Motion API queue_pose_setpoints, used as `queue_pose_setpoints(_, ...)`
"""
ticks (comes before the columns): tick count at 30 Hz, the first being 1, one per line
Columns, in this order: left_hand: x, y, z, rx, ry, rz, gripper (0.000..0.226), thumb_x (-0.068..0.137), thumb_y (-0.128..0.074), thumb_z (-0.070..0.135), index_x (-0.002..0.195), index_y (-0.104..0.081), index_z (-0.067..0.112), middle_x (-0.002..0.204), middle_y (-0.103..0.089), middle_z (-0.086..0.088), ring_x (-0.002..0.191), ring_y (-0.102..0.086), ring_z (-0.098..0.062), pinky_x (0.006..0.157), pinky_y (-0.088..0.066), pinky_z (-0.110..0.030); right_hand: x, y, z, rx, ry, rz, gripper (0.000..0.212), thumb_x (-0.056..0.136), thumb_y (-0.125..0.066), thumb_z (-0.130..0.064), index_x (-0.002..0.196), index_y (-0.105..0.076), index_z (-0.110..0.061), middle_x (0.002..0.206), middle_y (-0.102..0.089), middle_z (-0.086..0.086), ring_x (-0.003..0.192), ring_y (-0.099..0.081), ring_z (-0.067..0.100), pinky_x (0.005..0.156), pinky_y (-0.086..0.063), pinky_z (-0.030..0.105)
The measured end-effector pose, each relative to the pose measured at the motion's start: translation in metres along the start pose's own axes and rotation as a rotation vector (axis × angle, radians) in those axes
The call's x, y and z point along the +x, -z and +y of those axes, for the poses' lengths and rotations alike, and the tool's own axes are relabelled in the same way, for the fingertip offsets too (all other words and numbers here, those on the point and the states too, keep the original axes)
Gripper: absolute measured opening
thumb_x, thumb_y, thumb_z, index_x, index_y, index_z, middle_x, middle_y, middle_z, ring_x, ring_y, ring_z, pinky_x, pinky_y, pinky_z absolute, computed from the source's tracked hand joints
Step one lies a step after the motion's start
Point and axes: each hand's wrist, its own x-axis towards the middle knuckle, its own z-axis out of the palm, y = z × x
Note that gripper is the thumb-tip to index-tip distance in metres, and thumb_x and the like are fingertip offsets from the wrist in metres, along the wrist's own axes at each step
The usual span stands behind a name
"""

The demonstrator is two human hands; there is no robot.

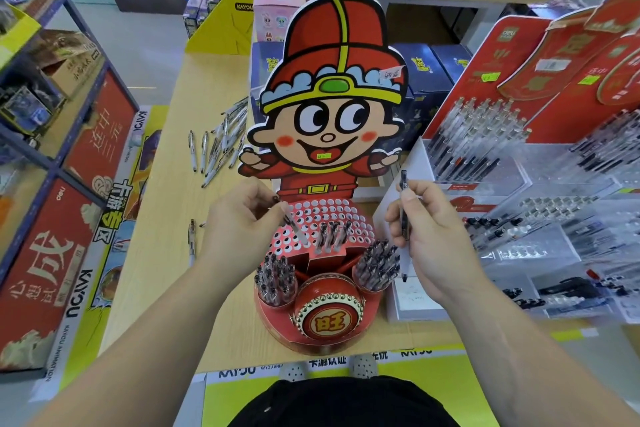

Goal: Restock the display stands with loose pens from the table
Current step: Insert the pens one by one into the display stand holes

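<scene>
A red cartoon-figure display stand (322,326) stands on the wooden table in front of me. Its perforated panel (332,215) holds a few pens, and two round cups at its front are full of pens. My left hand (239,222) pinches a clear pen (294,227) whose tip points down at the holes on the panel's left side. My right hand (426,236) grips a dark pen (403,215) upright, to the right of the stand. Several loose pens (218,149) lie on the table at the far left.
A clear acrylic pen rack (540,218) with red backing cards fills the right side. Two more pens (191,239) lie left of my left hand. Boxes stand behind the stand, and shelving with red cartons runs along the left.
</scene>
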Motion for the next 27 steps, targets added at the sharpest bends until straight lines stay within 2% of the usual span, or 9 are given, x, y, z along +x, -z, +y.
queue_pose_setpoints(5,-0.005,-0.008,-0.003,0.069,-0.002,-0.060,0.019,0.092,-0.074,0.024,0.079,-0.061,0.029,0.075,-0.072,0.003,0.076,-0.069,-0.024,0.068,-0.057,-0.050,0.002,0.000,0.002,0.015,0.006,0.021,0.017,0.110,-0.043,-0.017,0.103,-0.057,-0.010,0.077,-0.059,-0.004,0.068,-0.058,0.014,0.062,-0.055,0.029)
queue_pose_setpoints(7,-0.007,-0.012,-0.003,0.105,0.005,-0.083,0.018,0.092,-0.074,0.025,0.080,-0.061,0.026,0.076,-0.072,0.003,0.077,-0.068,-0.023,0.069,-0.057,-0.049,0.004,0.000,0.000,0.037,0.004,0.034,0.018,0.110,-0.043,-0.017,0.103,-0.059,-0.012,0.080,-0.057,0.003,0.073,-0.060,0.019,0.071,-0.060,0.034)
queue_pose_setpoints(9,-0.007,-0.015,-0.003,0.124,-0.002,-0.080,0.018,0.091,-0.075,0.027,0.080,-0.061,0.025,0.074,-0.070,0.003,0.074,-0.066,-0.022,0.066,-0.056,-0.045,0.006,0.001,-0.001,0.054,0.014,0.049,0.016,0.109,-0.044,-0.016,0.114,-0.060,-0.016,0.088,-0.054,0.013,0.079,-0.062,0.025,0.076,-0.062,0.036)
queue_pose_setpoints(12,-0.005,-0.018,0.001,0.181,-0.038,-0.082,0.021,0.090,-0.076,0.027,0.078,-0.059,0.025,0.070,-0.066,0.005,0.068,-0.062,-0.018,0.060,-0.053,-0.039,0.009,0.004,-0.003,0.008,0.055,0.065,0.026,0.109,-0.045,-0.014,0.132,-0.058,-0.015,0.090,-0.057,0.007,0.079,-0.066,0.013,0.084,-0.061,0.033)
queue_pose_setpoints(17,-0.002,-0.014,0.002,0.253,-0.089,-0.149,0.026,0.090,-0.077,0.024,0.075,-0.056,0.028,0.073,-0.071,0.005,0.073,-0.069,-0.020,0.065,-0.057,-0.046,0.014,0.006,-0.013,-0.177,0.199,0.096,0.019,0.107,-0.047,-0.014,0.111,-0.065,-0.020,0.083,-0.068,-0.024,0.083,-0.062,-0.005,0.075,-0.047,0.011)
queue_pose_setpoints(18,-0.002,-0.013,0.001,0.260,-0.100,-0.170,0.027,0.090,-0.077,0.022,0.075,-0.055,0.029,0.074,-0.072,0.006,0.074,-0.070,-0.018,0.066,-0.058,-0.046,0.014,0.007,-0.015,-0.212,0.233,0.095,0.020,0.107,-0.049,-0.015,0.109,-0.065,-0.025,0.088,-0.069,-0.025,0.089,-0.063,-0.005,0.078,-0.046,0.011)
queue_pose_setpoints(20,-0.004,-0.010,0.000,0.260,-0.113,-0.195,0.027,0.090,-0.077,0.020,0.075,-0.056,0.030,0.077,-0.073,0.007,0.078,-0.071,-0.016,0.069,-0.058,-0.045,0.014,0.009,-0.016,-0.274,0.288,0.087,0.022,0.106,-0.052,-0.018,0.107,-0.064,-0.036,0.098,-0.071,-0.019,0.098,-0.065,0.001,0.086,-0.049,0.020)
queue_pose_setpoints(22,-0.005,-0.010,-0.001,0.273,-0.133,-0.193,0.028,0.089,-0.077,0.020,0.075,-0.055,0.031,0.079,-0.073,0.006,0.080,-0.071,-0.016,0.070,-0.058,-0.044,0.014,0.010,-0.014,-0.339,0.321,0.072,0.023,0.105,-0.054,-0.019,0.104,-0.062,-0.040,0.099,-0.071,-0.016,0.097,-0.066,0.004,0.087,-0.052,0.027)
queue_pose_setpoints(27,-0.004,-0.006,0.004,0.393,-0.216,-0.249,0.029,0.090,-0.077,0.023,0.074,-0.055,0.030,0.070,-0.065,0.009,0.068,-0.062,-0.009,0.060,-0.052,-0.034,0.018,0.011,0.002,-0.435,0.318,0.038,0.024,0.102,-0.058,-0.015,0.101,-0.059,-0.039,0.097,-0.071,-0.013,0.087,-0.066,0.005,0.080,-0.052,0.022)
